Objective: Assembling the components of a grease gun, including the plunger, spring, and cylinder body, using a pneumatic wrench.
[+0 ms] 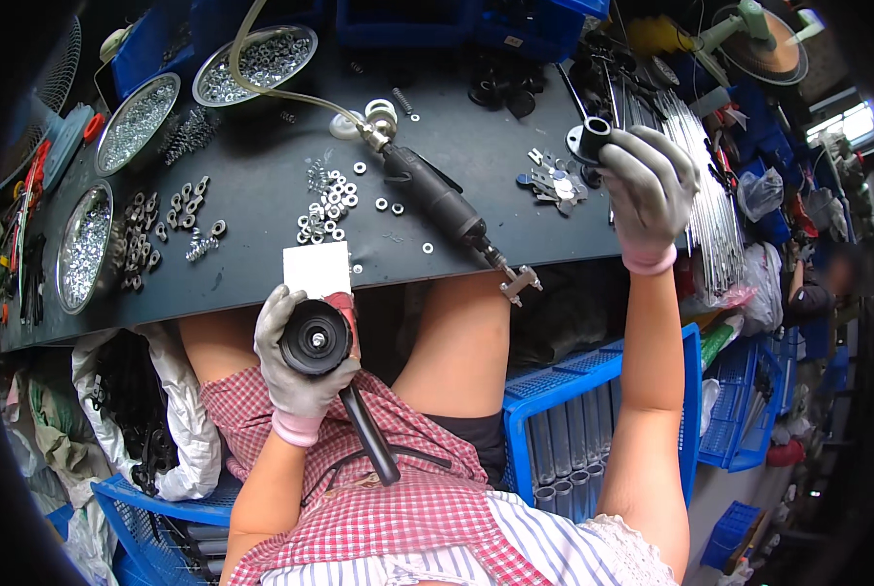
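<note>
My gloved left hand (298,376) is wrapped round a black round part (317,338) with a small bolt end at its centre, held above my lap. A black tube (370,439) slants down from below it. Beside my fingers is a red piece (344,311), with a white block (317,269) just beyond, at the table edge. My gloved right hand (649,190) is raised at the table's right side, fingers closed on a short black cylindrical part (598,127) with a pale ring at its end. Its grip is partly hidden by the fingers.
An air screwdriver (437,195) with a hose lies mid-table, its tip past the front edge. Metal bowls of small hardware (85,249) line the left. Nuts (329,205) and springs lie scattered. Metal rods (705,195) are stacked right; a blue crate of tubes (593,420) stands below.
</note>
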The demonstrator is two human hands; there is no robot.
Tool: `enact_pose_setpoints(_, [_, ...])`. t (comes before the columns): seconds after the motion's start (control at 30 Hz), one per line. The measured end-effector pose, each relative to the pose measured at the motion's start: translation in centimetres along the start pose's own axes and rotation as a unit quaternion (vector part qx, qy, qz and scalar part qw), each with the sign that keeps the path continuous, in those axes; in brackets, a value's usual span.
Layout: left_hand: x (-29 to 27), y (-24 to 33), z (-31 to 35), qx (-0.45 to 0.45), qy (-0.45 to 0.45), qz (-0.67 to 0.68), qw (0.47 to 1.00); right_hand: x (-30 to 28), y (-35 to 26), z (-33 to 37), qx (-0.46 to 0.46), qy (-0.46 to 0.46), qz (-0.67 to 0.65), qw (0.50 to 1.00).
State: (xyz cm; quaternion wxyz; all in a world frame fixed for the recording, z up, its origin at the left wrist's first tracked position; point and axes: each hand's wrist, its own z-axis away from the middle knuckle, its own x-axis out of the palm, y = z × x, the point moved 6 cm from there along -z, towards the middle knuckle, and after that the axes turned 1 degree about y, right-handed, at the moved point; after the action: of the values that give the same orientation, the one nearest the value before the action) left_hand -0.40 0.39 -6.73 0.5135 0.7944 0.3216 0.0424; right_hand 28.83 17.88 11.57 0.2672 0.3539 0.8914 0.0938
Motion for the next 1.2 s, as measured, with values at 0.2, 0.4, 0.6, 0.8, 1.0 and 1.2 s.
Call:
enact_pose_setpoints(0.2, [-0.5, 0.7, -0.5, 0.014, -0.014, -0.054, 0.998, -3.9, -4.0, -2.4, 0.004, 0.033, -0.043, 0.999])
enact_pose_setpoints(0.4, [-1.2, 2.1, -1.9, 0.092, 0.004, -0.103, 0.990, -1.3, -5.6, -2.8, 0.073, 0.053, -0.234, 0.968])
enact_pose_setpoints(0.6, [0.5, 1.2, -2.5, 0.087, 0.022, -0.018, 0.996, 2.7, -12.5, -2.9, 0.108, -0.071, -0.359, 0.925])
enact_pose_setpoints(0.8, [-0.4, 1.1, -2.1, 0.085, 0.032, -0.044, 0.995, 1.9, -16.8, -4.8, 0.011, -0.116, -0.286, 0.951])
enact_pose_setpoints(1.0, [-0.1, 0.9, -2.0, 0.103, 0.034, -0.046, 0.993, 0.2, -17.6, -5.8, 0.018, -0.151, -0.241, 0.959])
enact_pose_setpoints(1.2, [-0.2, 0.5, -1.8, 0.108, 0.041, -0.039, 0.993, -0.5, -17.9, -5.7, 0.001, -0.150, -0.214, 0.965])
